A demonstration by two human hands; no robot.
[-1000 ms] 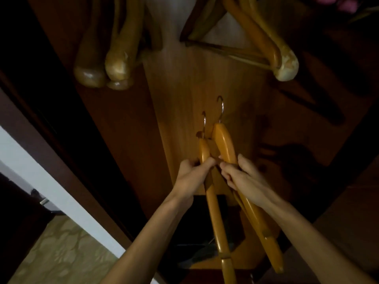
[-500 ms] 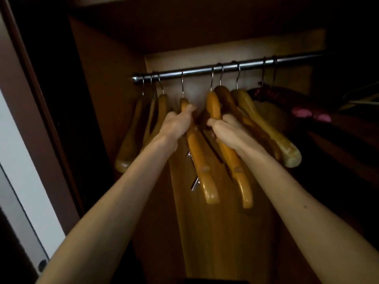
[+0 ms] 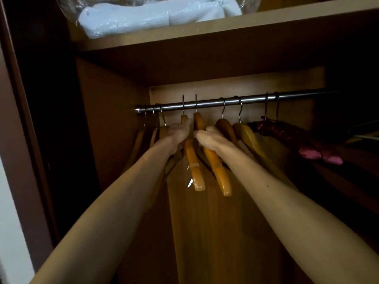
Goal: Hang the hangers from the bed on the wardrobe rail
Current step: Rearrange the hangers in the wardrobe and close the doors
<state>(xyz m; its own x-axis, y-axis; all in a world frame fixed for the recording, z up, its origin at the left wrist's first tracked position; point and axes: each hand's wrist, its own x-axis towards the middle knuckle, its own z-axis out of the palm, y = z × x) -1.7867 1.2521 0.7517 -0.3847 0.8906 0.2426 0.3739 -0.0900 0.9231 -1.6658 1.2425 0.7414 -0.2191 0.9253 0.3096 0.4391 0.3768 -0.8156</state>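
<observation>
Head view: hangers [image 3: 195,167] on wardrobe rail [image 3: 254,100]

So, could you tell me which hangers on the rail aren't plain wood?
The two dark red padded hangers at the rail's right end, with pink tips. All the others, including the two being held, are bare light wood.

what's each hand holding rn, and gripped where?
Left hand grips one wooden hanger near its neck; right hand grips the second hanger likewise. Both hooks rise beside the rail.
</observation>
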